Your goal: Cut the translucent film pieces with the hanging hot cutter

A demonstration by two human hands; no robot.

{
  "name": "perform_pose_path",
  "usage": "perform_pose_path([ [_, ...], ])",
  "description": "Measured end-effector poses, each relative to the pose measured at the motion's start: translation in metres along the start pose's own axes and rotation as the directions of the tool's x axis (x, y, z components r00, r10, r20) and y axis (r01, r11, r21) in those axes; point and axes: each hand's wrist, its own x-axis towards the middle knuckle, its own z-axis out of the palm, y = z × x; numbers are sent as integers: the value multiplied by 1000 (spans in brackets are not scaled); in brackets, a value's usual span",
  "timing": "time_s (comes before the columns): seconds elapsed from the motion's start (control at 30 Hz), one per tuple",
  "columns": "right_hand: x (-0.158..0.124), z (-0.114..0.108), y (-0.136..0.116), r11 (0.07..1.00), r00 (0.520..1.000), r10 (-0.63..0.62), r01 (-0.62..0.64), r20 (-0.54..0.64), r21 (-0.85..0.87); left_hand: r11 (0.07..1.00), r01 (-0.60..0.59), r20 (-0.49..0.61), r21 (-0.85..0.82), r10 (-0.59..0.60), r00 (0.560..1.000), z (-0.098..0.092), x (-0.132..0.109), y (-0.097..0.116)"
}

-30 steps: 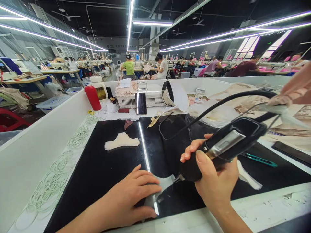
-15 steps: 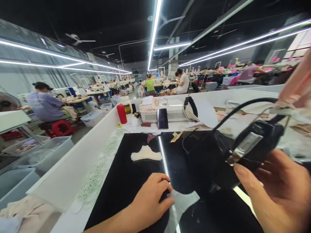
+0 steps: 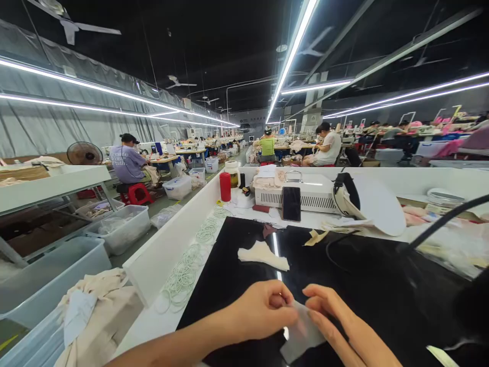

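My left hand (image 3: 263, 310) is closed in a pinch on the upper corner of a thin translucent piece of fabric (image 3: 303, 336) over the black board (image 3: 367, 285). My right hand (image 3: 342, 323) grips the other edge of that piece, its thumb lying over it and its fingers extended. Beyond my hands, a cream fabric piece (image 3: 263, 255) with a curved outline lies flat on the board. At the far right, a dark blurred tool (image 3: 471, 311) stands apart from my right hand, with a thick black cord (image 3: 446, 224) above it.
Coiled pale green cords (image 3: 183, 275) line the table's left side. At the back are a phone (image 3: 291, 204), a white vented box (image 3: 313, 196), a red container (image 3: 225, 187) and a white low wall (image 3: 171, 244). Plastic bins (image 3: 57, 275) stand on the floor at left; people sit at machines beyond.
My right hand has let go of the black tool with the metal lever and come left to the translucent piece. My left hand now pinches that piece. The view has turned left.
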Motion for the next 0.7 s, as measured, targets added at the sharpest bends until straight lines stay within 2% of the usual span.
perform_pose_path([
  [0.1,21,6,-5,999,998,34,-35,51,16,1000,-2,-47,-9,1,999,-20,6,2],
  [0.2,43,12,-1,997,995,56,-51,77,-61,999,-23,-115,33,27,993,-42,18,7],
  [0.37,82,32,18,973,995,94,-83,45,-215,973,-40,-277,226,104,955,-76,53,7],
  [0.43,94,42,26,955,995,96,-83,31,-284,941,-41,-311,335,151,938,-87,67,4],
  [0.57,106,59,43,900,996,70,-44,46,-435,836,-40,-293,547,236,927,-98,83,1],
  [0.7,106,70,57,827,996,36,16,81,-563,700,-32,-221,714,268,938,-95,89,-2],
])
